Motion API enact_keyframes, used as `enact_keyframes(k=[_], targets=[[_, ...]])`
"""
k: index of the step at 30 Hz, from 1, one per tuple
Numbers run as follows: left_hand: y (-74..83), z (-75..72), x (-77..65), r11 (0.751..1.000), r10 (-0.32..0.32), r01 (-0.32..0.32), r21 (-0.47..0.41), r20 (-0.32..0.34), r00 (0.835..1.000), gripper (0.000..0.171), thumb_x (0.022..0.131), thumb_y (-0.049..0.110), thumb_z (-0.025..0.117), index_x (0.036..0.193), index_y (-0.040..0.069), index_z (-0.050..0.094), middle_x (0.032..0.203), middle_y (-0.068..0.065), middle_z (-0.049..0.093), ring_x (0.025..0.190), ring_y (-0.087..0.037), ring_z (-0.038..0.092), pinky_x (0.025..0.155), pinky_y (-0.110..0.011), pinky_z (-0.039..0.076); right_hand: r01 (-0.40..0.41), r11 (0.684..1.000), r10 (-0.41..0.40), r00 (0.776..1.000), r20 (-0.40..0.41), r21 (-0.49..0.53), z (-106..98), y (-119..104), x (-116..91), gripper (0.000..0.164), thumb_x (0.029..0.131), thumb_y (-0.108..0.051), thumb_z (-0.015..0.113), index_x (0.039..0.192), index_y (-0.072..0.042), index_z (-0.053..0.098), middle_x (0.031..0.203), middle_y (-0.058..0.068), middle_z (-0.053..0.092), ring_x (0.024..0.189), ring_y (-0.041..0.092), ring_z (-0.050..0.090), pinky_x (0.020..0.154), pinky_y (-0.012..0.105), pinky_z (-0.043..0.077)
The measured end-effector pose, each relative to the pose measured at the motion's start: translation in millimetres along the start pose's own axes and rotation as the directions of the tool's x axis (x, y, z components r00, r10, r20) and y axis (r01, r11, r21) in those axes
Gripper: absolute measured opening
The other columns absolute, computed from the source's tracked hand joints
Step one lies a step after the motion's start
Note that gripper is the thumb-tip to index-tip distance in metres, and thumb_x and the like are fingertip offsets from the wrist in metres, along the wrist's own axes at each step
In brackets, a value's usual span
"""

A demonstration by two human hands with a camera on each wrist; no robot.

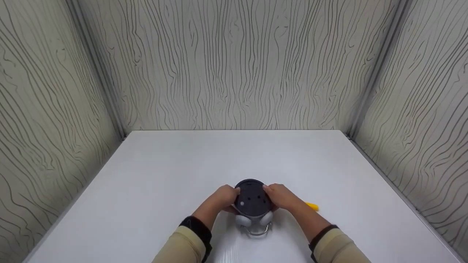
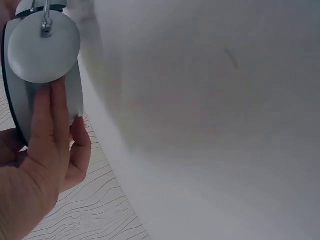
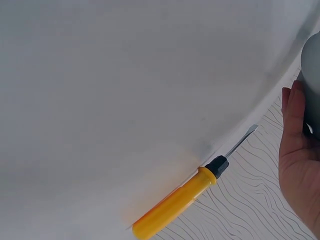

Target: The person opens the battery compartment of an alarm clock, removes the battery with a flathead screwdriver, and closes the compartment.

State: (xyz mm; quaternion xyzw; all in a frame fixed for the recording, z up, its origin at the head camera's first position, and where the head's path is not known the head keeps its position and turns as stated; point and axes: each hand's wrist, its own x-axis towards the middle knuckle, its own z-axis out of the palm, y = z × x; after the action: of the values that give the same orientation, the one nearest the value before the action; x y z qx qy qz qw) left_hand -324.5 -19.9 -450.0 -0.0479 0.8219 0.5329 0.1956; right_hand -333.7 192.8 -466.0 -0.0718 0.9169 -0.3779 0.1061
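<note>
A twin-bell alarm clock (image 1: 252,204) is held between both hands near the front middle of the table, its dark back facing up. Its two pale bells (image 1: 243,220) and wire handle (image 1: 258,233) point toward the person. My left hand (image 1: 223,196) grips the clock's left rim, thumb on the back; in the left wrist view its fingers lie along the grey side below one bell (image 2: 44,47). On the opposite rim, my right hand (image 1: 282,196) holds on with its thumb on the back. Only a sliver of the clock (image 3: 312,102) shows in the right wrist view.
A flat-blade screwdriver (image 3: 175,205) with a yellow handle lies on the white table (image 1: 175,164), right of the clock; the right forearm partly hides it in the head view. Wood-grain patterned walls (image 1: 234,65) stand behind and at both sides.
</note>
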Motion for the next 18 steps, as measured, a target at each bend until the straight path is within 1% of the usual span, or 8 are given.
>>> enact_keyframes(k=[5, 11, 16, 18], targets=[[-1.5, 0.2, 0.8, 1.000, -0.018, 0.018, 0.007, 0.010, 1.000, 0.048, 0.113, 0.020, 0.045, 0.137, -0.021, 0.051, 0.118, -0.030, 0.070, 0.103, -0.040, 0.078, 0.085, -0.038, 0.066, -0.024, 1.000, 0.024, 1.000, 0.019, -0.004, 1.0, 0.8, 1.8, 0.043, 0.112, -0.026, 0.041, 0.114, 0.005, 0.070, 0.091, 0.013, 0.071, 0.070, 0.021, 0.074, 0.068, 0.035, 0.065], [-4.1, 0.3, 2.3, 1.000, -0.024, 0.024, 0.019, 0.004, 1.000, 0.048, 0.113, 0.020, 0.045, 0.135, -0.021, 0.054, 0.108, -0.027, 0.073, 0.101, -0.039, 0.079, 0.083, -0.037, 0.066, -0.056, 0.998, 0.056, 0.998, 0.030, 0.006, 2.8, -0.2, 2.4, 0.042, 0.112, -0.026, 0.041, 0.113, 0.005, 0.070, 0.096, 0.013, 0.071, 0.071, 0.022, 0.074, 0.069, 0.036, 0.066], [-6.0, -0.5, 2.9, 0.999, -0.025, 0.025, 0.043, -0.001, 1.000, 0.047, 0.113, 0.020, 0.044, 0.133, -0.021, 0.055, 0.104, -0.026, 0.074, 0.098, -0.038, 0.080, 0.082, -0.037, 0.067, -0.081, 0.997, 0.081, 0.996, 0.045, 0.006, 4.6, -2.4, 1.7, 0.043, 0.113, -0.027, 0.041, 0.117, 0.006, 0.068, 0.098, 0.013, 0.070, 0.073, 0.021, 0.072, 0.071, 0.037, 0.066], [-6.5, -0.7, 3.4, 0.998, -0.027, 0.027, 0.056, -0.003, 1.000, 0.047, 0.113, 0.021, 0.044, 0.132, -0.020, 0.056, 0.102, -0.025, 0.074, 0.097, -0.037, 0.080, 0.082, -0.037, 0.067, -0.090, 0.996, 0.090, 0.995, 0.044, -0.003, 4.8, -2.9, 1.8, 0.043, 0.113, -0.027, 0.041, 0.118, 0.006, 0.068, 0.096, 0.013, 0.071, 0.073, 0.020, 0.072, 0.072, 0.037, 0.066]])
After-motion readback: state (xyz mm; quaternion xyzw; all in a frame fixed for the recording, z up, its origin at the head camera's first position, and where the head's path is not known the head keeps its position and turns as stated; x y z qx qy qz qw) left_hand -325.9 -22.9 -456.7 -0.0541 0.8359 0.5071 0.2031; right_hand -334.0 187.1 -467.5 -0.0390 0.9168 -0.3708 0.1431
